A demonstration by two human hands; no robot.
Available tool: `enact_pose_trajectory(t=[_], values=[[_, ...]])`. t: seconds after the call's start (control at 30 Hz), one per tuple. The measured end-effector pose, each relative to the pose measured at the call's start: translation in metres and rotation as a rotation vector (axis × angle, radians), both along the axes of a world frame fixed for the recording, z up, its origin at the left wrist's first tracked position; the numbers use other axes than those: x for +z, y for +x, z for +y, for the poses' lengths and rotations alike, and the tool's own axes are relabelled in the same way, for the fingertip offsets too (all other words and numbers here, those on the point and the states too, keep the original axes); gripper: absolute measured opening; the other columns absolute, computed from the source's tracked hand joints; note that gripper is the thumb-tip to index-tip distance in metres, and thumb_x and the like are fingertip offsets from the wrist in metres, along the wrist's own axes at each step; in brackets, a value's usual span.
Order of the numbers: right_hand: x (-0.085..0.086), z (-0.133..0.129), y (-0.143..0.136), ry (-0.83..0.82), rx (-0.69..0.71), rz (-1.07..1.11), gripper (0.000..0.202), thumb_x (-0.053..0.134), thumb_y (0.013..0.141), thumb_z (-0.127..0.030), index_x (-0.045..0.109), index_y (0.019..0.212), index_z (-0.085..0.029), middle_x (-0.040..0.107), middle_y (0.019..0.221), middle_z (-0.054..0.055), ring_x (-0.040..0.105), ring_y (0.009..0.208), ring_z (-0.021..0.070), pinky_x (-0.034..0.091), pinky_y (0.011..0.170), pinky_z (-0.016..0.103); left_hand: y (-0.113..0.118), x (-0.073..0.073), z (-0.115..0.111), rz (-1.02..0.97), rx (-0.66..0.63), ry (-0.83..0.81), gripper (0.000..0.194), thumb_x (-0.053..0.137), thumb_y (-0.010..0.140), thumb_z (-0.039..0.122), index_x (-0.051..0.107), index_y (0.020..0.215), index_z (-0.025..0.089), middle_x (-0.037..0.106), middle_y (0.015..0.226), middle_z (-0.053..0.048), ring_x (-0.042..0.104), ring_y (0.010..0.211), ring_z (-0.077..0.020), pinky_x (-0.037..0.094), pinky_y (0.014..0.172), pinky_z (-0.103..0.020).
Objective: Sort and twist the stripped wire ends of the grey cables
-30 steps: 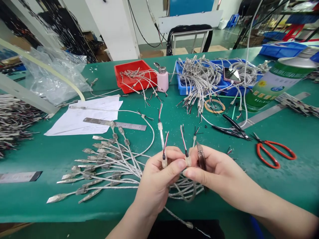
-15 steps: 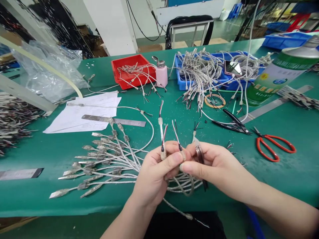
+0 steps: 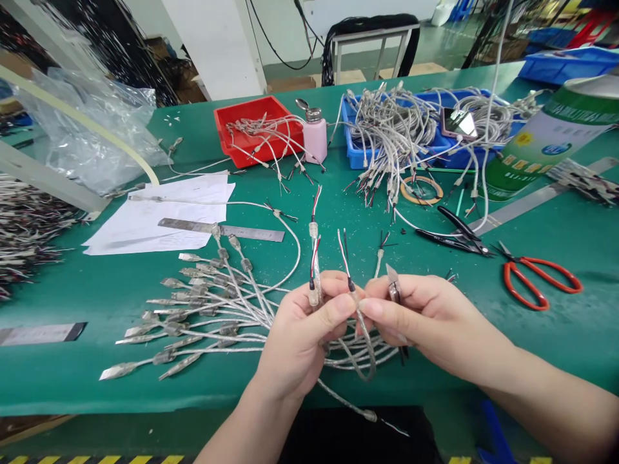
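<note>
My left hand (image 3: 307, 328) is closed around white USB cables, with several stripped ends pointing up from the fingers. One cable end (image 3: 358, 303) is pinched at its clear sleeve, its black, red and white wires fanned upward. My right hand (image 3: 425, 316) meets the left at this cable, thumb and forefinger pressed together close to the sleeve. Tucked in the right fingers is a small knife (image 3: 393, 283), its pointed blade up and its dark handle showing below the palm. Under both hands lies a fan of USB cables (image 3: 242, 316), plugs toward the left.
Red-handled scissors (image 3: 541, 283) and black nippers (image 3: 454, 235) lie to the right, below a large green can (image 3: 536, 148). Farther back stand a pink bottle (image 3: 315, 138), a red tray (image 3: 227, 145) and a blue tray (image 3: 355, 154) of cables. Steel rulers (image 3: 222, 230) and paper sheets (image 3: 188, 241) lie left.
The right hand has shifted slightly right and turned, so the knife's blade now shows clearly. The cable under the left thumb now shows bent downward below the fingertips. The view has tilted slightly.
</note>
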State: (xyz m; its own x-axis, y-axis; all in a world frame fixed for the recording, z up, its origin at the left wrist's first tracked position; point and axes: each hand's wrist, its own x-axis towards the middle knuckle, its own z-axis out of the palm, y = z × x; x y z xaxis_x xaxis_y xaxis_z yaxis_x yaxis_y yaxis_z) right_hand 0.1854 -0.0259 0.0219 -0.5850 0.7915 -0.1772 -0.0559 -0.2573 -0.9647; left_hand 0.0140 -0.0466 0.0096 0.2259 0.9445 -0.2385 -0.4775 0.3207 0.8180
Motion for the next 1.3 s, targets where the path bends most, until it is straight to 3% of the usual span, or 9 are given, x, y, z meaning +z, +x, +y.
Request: enact_pose_trajectory(t=[0.17, 0.3, 0.4, 0.47, 0.6, 0.73, 1.1, 1.23, 1.3], values=[[0.003, -0.001, -0.001, 0.155, -0.001, -0.079, 0.028, 0.055, 0.098, -0.039, 0.061, 0.082, -0.016, 0.045, 0.066, -0.003, 0.037, 0.057, 0.0088, 0.031, 0.05, 0.021, 0.0, 0.0, -0.002, -0.017, 0.016, 0.018, 0.017, 0.073, 0.08, 0.027, 0.065, 0.076, 0.012, 0.049, 0.085, -0.001, 0.044, 0.058, -0.0048, 0.025, 0.052, -0.021], [0.007, -0.002, 0.004, 0.364, -0.039, -0.253, 0.024, 0.052, 0.1, -0.036, 0.062, 0.086, -0.019, 0.054, 0.075, 0.0, 0.048, 0.066, 0.012, 0.039, 0.058, 0.023, 0.0, 0.001, -0.003, -0.011, 0.029, 0.058, 0.015, 0.069, 0.084, 0.026, 0.066, 0.079, 0.012, 0.054, 0.082, -0.002, 0.033, 0.054, -0.0027, 0.022, 0.05, -0.021], [0.012, 0.0, 0.013, 0.544, -0.131, -0.338, 0.014, 0.053, 0.1, -0.035, 0.06, 0.104, -0.025, 0.06, 0.091, 0.0, 0.055, 0.077, 0.0138, 0.044, 0.064, 0.022, 0.0, 0.003, -0.005, 0.009, 0.054, 0.094, 0.012, 0.064, 0.089, 0.025, 0.066, 0.086, 0.014, 0.062, 0.083, -0.003, 0.034, 0.052, -0.0024, 0.024, 0.05, -0.019], [0.015, 0.003, 0.019, 0.678, -0.174, -0.368, 0.016, 0.047, 0.102, -0.034, 0.056, 0.114, -0.027, 0.059, 0.1, 0.002, 0.056, 0.085, 0.0142, 0.046, 0.069, 0.022, 0.0, 0.004, -0.006, 0.007, 0.042, 0.113, 0.009, 0.06, 0.092, 0.024, 0.065, 0.089, 0.017, 0.068, 0.082, -0.004, 0.035, 0.049, -0.0019, 0.025, 0.05, -0.019], [0.018, 0.007, 0.023, 0.925, -0.128, -0.423, 0.022, 0.042, 0.103, -0.023, 0.061, 0.113, -0.023, 0.054, 0.105, 0.005, 0.054, 0.094, 0.0154, 0.045, 0.078, 0.024, 0.0, 0.002, -0.009, -0.017, -0.009, 0.091, 0.008, 0.066, 0.089, 0.026, 0.069, 0.089, 0.019, 0.069, 0.069, -0.002, 0.039, 0.048, -0.0029, 0.025, 0.048, -0.016], [0.017, 0.006, 0.022, 0.934, -0.104, -0.408, 0.01, 0.054, 0.099, -0.019, 0.061, 0.105, -0.022, 0.057, 0.088, 0.001, 0.055, 0.076, 0.0117, 0.044, 0.065, 0.022, 0.0, -0.002, -0.01, -0.004, -0.006, 0.069, 0.009, 0.069, 0.086, 0.028, 0.073, 0.086, 0.021, 0.069, 0.065, -0.001, 0.051, 0.059, -0.0068, 0.034, 0.056, -0.017], [0.014, 0.002, 0.021, 1.02, -0.094, -0.413, 0.005, 0.056, 0.097, -0.016, 0.059, 0.095, -0.019, 0.058, 0.082, 0.0, 0.053, 0.073, 0.0106, 0.04, 0.064, 0.022, 0.002, -0.001, -0.01, -0.015, 0.013, 0.043, 0.011, 0.071, 0.084, 0.031, 0.073, 0.084, 0.02, 0.067, 0.063, 0.0, 0.042, 0.051, -0.0045, 0.029, 0.051, -0.017], [0.017, 0.002, 0.023, 0.933, -0.072, -0.373, 0.008, 0.055, 0.097, -0.017, 0.06, 0.092, -0.019, 0.057, 0.079, -0.002, 0.052, 0.068, 0.0095, 0.039, 0.059, 0.022, 0.002, -0.001, -0.012, -0.002, 0.013, 0.047, 0.013, 0.072, 0.083, 0.032, 0.072, 0.084, 0.019, 0.068, 0.063, -0.001, 0.052, 0.057, -0.0061, 0.035, 0.056, -0.015], [0.019, 0.003, 0.025, 0.857, -0.055, -0.342, 0.01, 0.054, 0.098, -0.019, 0.06, 0.09, -0.02, 0.057, 0.078, -0.002, 0.052, 0.066, 0.0093, 0.039, 0.058, 0.022, 0.003, -0.001, -0.012, -0.001, 0.005, 0.044, 0.013, 0.072, 0.083, 0.032, 0.072, 0.084, 0.019, 0.068, 0.064, -0.001, 0.048, 0.054, -0.0046, 0.033, 0.053, -0.014]])
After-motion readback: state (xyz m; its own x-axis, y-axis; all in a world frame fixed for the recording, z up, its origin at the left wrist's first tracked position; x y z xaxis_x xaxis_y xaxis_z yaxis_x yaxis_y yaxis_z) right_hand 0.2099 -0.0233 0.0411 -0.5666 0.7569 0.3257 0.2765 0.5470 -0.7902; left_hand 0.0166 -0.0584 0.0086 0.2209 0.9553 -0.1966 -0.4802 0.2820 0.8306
